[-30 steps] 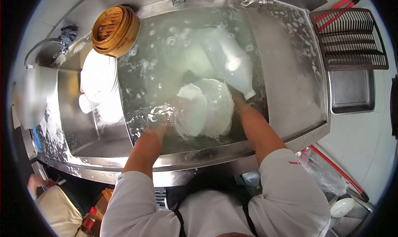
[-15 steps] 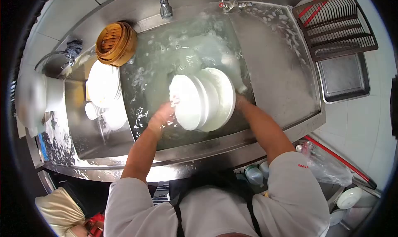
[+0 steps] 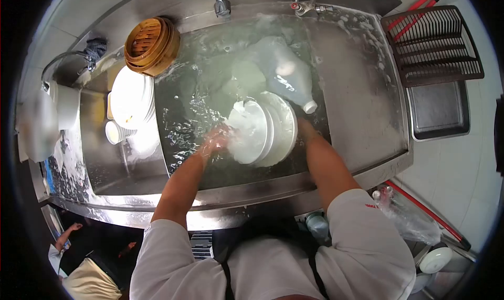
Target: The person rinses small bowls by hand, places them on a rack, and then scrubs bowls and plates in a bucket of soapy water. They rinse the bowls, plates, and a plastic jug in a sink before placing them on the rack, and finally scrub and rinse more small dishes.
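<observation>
A stack of white plates (image 3: pixel 251 129) sits tilted and partly under the cloudy water of the middle sink basin. At its left edge is my left hand (image 3: pixel 216 138), blurred by splashing water, so its fingers do not show clearly. My right hand (image 3: pixel 305 131) holds the right rim of the stack, its fingers mostly hidden under and behind the plates. Just beyond the plates floats a translucent plastic jug (image 3: pixel 287 74) with a white cap, close to my right hand.
Bamboo steamers (image 3: pixel 149 45) stand at the basin's back left corner. White plates (image 3: pixel 131 97) and stacked small cups (image 3: pixel 116 132) occupy the left basin. A dark dish rack (image 3: pixel 433 45) and metal tray (image 3: pixel 440 111) lie at right. Another person's arm (image 3: pixel 65 237) shows lower left.
The plate stack has gone lower into the water, with more splashing around my left hand. The plastic jug shows more clearly now. The whole view has shifted slightly.
</observation>
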Demonstrator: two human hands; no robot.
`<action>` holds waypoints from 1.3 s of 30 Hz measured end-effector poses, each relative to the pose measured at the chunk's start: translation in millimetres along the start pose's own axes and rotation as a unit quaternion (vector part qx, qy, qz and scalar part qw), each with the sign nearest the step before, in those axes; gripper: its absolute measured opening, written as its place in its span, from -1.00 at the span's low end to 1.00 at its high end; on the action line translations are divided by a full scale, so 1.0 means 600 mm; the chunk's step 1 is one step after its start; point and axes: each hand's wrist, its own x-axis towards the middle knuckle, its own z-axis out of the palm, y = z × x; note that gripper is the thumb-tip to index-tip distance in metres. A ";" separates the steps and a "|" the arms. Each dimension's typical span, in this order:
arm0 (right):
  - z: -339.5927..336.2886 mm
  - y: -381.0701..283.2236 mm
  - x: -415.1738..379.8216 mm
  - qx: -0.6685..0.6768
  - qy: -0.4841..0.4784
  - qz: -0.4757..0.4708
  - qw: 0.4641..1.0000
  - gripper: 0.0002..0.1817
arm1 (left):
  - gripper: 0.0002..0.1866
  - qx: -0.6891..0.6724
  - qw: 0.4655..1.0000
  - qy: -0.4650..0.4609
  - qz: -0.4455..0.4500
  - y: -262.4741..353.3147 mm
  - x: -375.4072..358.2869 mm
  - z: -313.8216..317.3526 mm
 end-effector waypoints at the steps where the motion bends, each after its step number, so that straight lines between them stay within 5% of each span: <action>1: -0.001 0.004 0.007 0.002 0.008 -0.004 1.000 -0.52 | -0.46 -0.002 1.000 -0.013 0.000 -0.010 -0.006 0.009; 6: -0.013 0.010 0.046 -0.039 0.077 -0.042 0.995 -0.52 | -0.49 -0.059 0.997 -0.018 -0.052 -0.017 -0.015 0.032; 9: -0.024 -0.008 0.041 -0.175 0.171 -0.082 0.966 -0.51 | -0.51 -0.069 0.994 -0.008 -0.081 -0.004 0.005 0.032; 11: -0.023 -0.023 0.021 -0.324 0.247 -0.113 0.906 -0.51 | -0.52 -0.062 0.993 0.002 -0.103 0.009 0.026 0.032; 14: -0.002 -0.022 -0.020 -0.561 0.355 -0.150 0.733 -0.49 | -0.53 -0.019 0.991 0.019 -0.133 0.027 0.046 0.033; 16: 0.062 -0.009 -0.038 -0.252 0.316 -0.106 0.909 -0.44 | -0.54 0.018 0.988 0.033 -0.147 0.034 0.056 0.035; 18: 0.081 0.013 -0.035 -0.315 0.324 -0.173 0.875 -0.44 | -0.55 0.016 0.986 0.051 -0.157 0.046 0.052 0.042; 19: 0.057 0.043 -0.004 -0.526 0.345 -0.256 0.734 -0.45 | -0.56 -0.002 0.985 0.066 -0.162 0.052 0.048 0.040; 21: -0.022 0.104 0.089 -0.755 0.320 -0.250 0.515 -0.43 | -0.50 -0.193 0.957 0.109 -0.185 0.069 0.043 0.032; 22: -0.078 0.124 0.155 -0.804 0.297 -0.178 0.484 -0.41 | -0.46 -0.240 0.942 0.121 -0.198 0.076 0.044 0.032; 24: -0.094 0.108 0.161 -0.784 0.267 -0.051 0.558 -0.39 | -0.41 -0.254 0.930 0.143 -0.225 0.081 0.054 0.038; 26: -0.046 0.041 0.089 -0.624 0.240 0.051 0.742 -0.39 | -0.38 -0.243 0.940 0.171 -0.170 0.066 0.065 0.049; 29: -0.068 0.042 0.062 -0.625 0.162 -0.114 0.755 -0.46 | -0.34 -0.274 0.938 0.199 -0.078 0.058 0.049 0.046; 31: -0.019 0.003 0.006 -0.558 0.147 -0.148 0.803 -0.48 | -0.32 -0.255 0.937 0.182 -0.155 0.136 0.050 -0.019; 35: 0.026 -0.032 -0.020 -0.596 0.141 -0.121 0.781 -0.62 | -0.36 -0.579 0.810 -0.025 -0.088 0.171 0.081 -0.040; 37: 0.081 -0.011 -0.073 -0.535 0.264 -0.315 0.738 -0.62 | -0.42 -0.664 0.734 -0.046 -0.136 0.183 0.087 -0.037; 39: 0.117 0.032 -0.089 -0.508 0.342 -0.437 0.658 -0.52 | -0.41 -0.644 0.758 -0.058 -0.089 0.183 0.100 -0.038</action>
